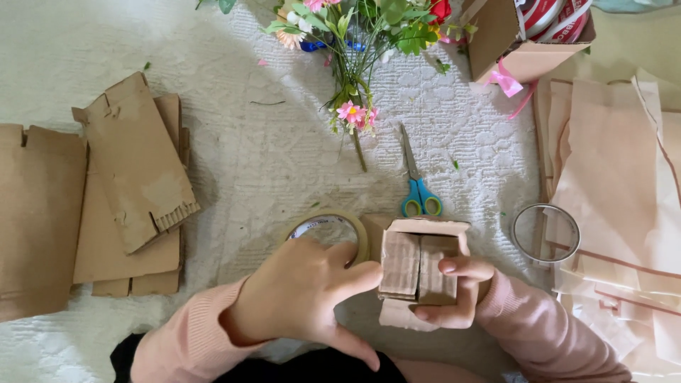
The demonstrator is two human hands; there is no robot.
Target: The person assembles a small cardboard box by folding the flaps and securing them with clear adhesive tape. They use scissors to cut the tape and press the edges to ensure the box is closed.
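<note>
Quilted white cloth (269, 156); corrugated cardboard box (417, 266) held

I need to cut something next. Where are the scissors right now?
In the head view, the scissors lie on the white cloth just above the small cardboard box, right of the flower stems, blue handles toward the person.

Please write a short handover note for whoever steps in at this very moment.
Left hand: on the masking tape roll, thumb against the small cardboard box.
Right hand: gripping that box, fingers across its front flaps.
Nearby: scissors above the box, clear tape roll to its right, flat cardboard pieces far left.
Done: box folded, flaps closed.
Left: no tape visible on the flaps yet.
</note>
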